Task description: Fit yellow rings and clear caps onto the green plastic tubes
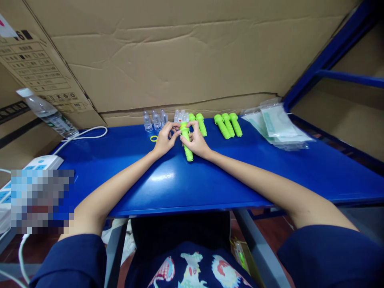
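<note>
A bright green toy flashlight point(188, 152) is held between my two hands over the blue table, its head pointing away from me and its tail toward me. My right hand point(197, 142) wraps its fingers and thumb around the body from the right. From the left, my left hand point(165, 140) pinches at the flashlight's head; its fingertips partly cover that end. A yellow ring point(154, 138) lies beside my left hand. Behind it stand several clear plastic pieces with narrowed tops point(156, 121), and more clear pieces point(180, 116) are just beyond the flashlight's head.
More green flashlights point(228, 126) lie to the right, with others point(201, 125) just behind my right hand. Plastic bags point(277, 124) rest at the back right. A water bottle point(51, 114) leans at left, above a white power strip point(45, 162). Cardboard point(192, 60) backs the table point(240, 180).
</note>
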Motion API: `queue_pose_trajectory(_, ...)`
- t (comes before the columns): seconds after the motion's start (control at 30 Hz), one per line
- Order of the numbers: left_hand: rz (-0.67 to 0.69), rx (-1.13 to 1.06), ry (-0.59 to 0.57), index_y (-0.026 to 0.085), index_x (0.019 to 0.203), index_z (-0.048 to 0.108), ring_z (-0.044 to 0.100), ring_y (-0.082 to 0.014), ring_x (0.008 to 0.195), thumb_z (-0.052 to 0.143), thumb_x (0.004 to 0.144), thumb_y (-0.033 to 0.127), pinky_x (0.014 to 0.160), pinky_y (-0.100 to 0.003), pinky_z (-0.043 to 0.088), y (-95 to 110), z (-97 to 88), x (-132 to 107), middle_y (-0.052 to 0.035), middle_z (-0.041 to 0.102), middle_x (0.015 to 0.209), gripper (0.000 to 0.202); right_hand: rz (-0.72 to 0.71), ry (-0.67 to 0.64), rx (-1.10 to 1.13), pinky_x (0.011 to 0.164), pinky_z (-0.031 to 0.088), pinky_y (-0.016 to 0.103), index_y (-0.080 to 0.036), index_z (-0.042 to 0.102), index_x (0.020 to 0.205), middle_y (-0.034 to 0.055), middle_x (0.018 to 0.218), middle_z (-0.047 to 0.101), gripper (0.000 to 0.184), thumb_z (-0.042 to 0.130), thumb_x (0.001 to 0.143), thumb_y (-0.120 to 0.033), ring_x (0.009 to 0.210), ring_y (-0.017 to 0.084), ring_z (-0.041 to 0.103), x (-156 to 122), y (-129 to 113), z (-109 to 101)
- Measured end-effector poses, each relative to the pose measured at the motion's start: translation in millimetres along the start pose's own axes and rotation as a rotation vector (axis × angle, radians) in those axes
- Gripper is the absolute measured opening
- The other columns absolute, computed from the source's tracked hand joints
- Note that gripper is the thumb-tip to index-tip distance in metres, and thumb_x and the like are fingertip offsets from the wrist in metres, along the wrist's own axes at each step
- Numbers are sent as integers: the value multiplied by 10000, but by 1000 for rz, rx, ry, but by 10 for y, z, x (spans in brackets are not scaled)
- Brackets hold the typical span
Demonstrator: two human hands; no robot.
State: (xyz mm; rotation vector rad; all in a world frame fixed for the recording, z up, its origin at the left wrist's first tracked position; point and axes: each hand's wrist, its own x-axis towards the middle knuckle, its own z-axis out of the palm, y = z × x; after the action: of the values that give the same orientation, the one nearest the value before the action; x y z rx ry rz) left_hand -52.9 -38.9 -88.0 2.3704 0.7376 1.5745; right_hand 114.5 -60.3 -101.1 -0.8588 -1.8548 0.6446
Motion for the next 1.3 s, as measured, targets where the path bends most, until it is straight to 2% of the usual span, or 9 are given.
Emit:
queue_pose_trajectory(0.1,8,-4,5,160,1048,599,594,-118,763,579,950,294,614,-216,450,8,-6,-1,-52,623,945,168,12,91,37,436,498,282,-262,254,1166,-80,655,493,503,634,890,-442,502,156,617,-2,-19,17)
queue_pose_trajectory(0.47,21,-3,-31,165,1080,618,598,-115,770,573,948,255,632,-226,464,15,-10,7,-64,623,1010,166,10,83,13,443,496,281,-265,269,1128,-92,634,466,465,645,876,-370,495,151,604,6,9,16)
queue_pose_trajectory(0.6,7,-15,-16,162,1042,604,598,-119,777,580,947,293,619,-224,457,3,3,6,-62,621,982,164,-1,76,21,438,489,272,-267,263,1106,-89,661,470,464,648,869,-369,494,141,603,-6,-11,16)
queue_pose_trajectory(0.73,2,-12,-9,162,996,598,589,-128,795,572,953,352,627,-232,459,4,9,2,-62,620,952,197,12,54,35,408,457,263,-266,273,1096,-112,585,449,464,659,852,-350,466,156,603,-18,-26,16)
queue_pose_trajectory(1.07,-58,-14,-18,171,1015,565,586,-126,773,579,947,423,618,-234,454,-17,28,-4,-58,605,953,261,33,85,20,428,467,274,-249,273,1139,-108,609,454,520,670,835,-393,461,149,582,1,5,28)
queue_pose_trajectory(1.3,-50,-1,-35,169,960,559,582,-143,787,556,956,436,647,-258,460,-4,9,-3,-58,596,914,268,50,54,33,439,485,296,-265,259,1058,-106,604,462,496,670,841,-438,474,160,591,-12,17,24)
